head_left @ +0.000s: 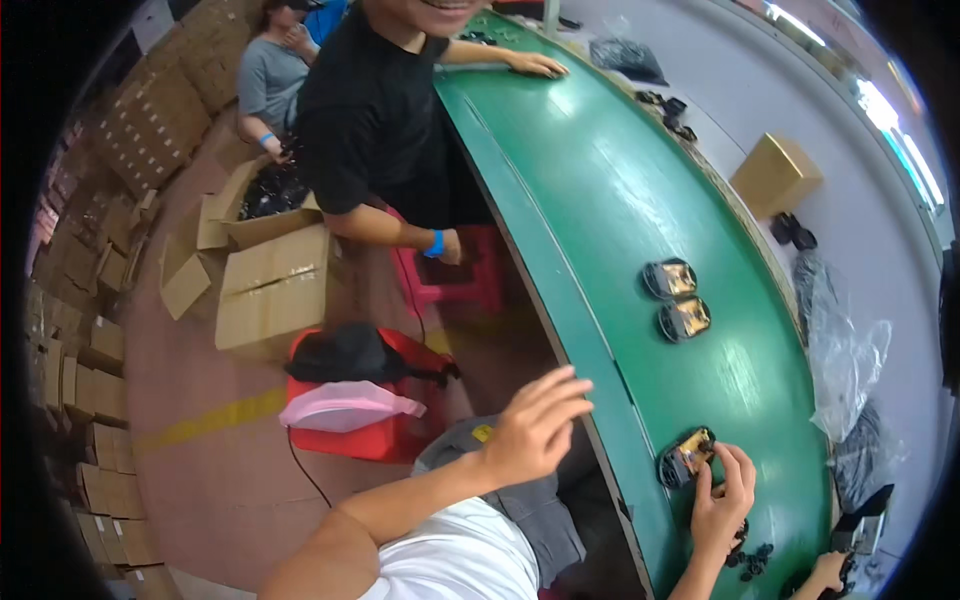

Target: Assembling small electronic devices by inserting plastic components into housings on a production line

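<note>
My left hand (538, 425) is raised at the near edge of the green work table (560, 200), fingers stretched out with nothing in them. Over the table, my right hand (727, 495) pinches a small black part (708, 444) against a black oval housing (680, 462) with a yellowish inside. The housing lies on the table; the exact shape of the small part is hidden by my fingertips. Farther along lie two similar housings (684, 318), side by side. Beside my right wrist is a loose pile of small black parts (755, 562).
A co-worker's hand (828, 572) is at the lower right. Another person in black (360, 110) stands across, one hand on the table. On the left are a red stool (410, 430) with a pink bag (350, 406) and a cardboard box (275, 290). Plastic bags (845, 360) line the wall.
</note>
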Demonstrator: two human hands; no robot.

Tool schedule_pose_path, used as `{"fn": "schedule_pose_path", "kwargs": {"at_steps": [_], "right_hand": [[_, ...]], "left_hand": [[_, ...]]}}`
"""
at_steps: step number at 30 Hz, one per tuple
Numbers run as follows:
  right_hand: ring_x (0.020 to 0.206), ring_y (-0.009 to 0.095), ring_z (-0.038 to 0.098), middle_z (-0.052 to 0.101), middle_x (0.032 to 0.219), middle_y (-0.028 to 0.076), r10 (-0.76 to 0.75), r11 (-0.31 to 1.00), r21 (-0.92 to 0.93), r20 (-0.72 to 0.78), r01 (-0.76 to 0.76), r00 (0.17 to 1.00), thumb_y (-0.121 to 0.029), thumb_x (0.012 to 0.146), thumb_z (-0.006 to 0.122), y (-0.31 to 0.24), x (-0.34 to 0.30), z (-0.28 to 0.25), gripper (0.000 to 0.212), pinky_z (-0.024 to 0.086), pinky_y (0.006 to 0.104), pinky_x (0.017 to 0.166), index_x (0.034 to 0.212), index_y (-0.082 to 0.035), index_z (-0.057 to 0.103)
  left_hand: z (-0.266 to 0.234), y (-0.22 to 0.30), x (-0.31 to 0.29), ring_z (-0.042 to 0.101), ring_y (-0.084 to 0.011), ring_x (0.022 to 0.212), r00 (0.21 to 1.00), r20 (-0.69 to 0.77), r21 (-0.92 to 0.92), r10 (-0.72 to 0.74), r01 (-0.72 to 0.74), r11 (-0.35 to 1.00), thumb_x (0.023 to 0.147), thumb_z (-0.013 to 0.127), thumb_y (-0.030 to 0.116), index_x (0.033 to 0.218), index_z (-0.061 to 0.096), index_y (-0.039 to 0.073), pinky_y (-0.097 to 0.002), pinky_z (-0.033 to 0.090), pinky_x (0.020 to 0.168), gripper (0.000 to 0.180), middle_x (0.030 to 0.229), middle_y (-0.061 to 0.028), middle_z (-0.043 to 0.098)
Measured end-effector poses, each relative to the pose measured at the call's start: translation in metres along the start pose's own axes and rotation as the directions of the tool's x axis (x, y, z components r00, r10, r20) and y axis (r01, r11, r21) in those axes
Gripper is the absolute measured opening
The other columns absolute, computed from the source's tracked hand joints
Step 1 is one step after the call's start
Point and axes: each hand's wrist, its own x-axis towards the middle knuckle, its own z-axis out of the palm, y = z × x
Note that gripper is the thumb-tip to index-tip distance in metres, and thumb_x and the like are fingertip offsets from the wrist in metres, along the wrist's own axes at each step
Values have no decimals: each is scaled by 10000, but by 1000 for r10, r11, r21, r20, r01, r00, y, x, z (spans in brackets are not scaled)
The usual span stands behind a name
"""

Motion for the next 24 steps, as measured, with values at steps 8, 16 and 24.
{"fn": "schedule_pose_path", "kwargs": {"at_steps": [8,16,24], "right_hand": [[985,333,630,676,1050,143,-55,998,15,-10,55,998,-11,839,712,12,11,17,250,496,423,887,1089,-29,716],[1043,382,619,658,1097,192,-221,966,-176,-188,189,957,14,852,662,-27,8,9,253,493,437,889,1104,30,687],[906,251,732,746,913,143,176,705,677,121,-211,977,11,812,665,-43,-137,118,117,556,335,849,912,0,725]], "left_hand": [[21,9,16,639,-291,1149,984,16,-199,179,-173,965,779,659,-60,1009,698,61,-413,503,960,263,1134,-74,695],[-29,60,44,686,-303,1001,923,-205,-363,325,-380,851,782,604,-57,974,692,56,-405,513,866,240,1014,-81,720],[-26,-7,71,581,-384,1234,972,-123,299,198,-154,942,839,642,43,1158,644,2,-454,459,1057,321,1241,-167,661]]}}
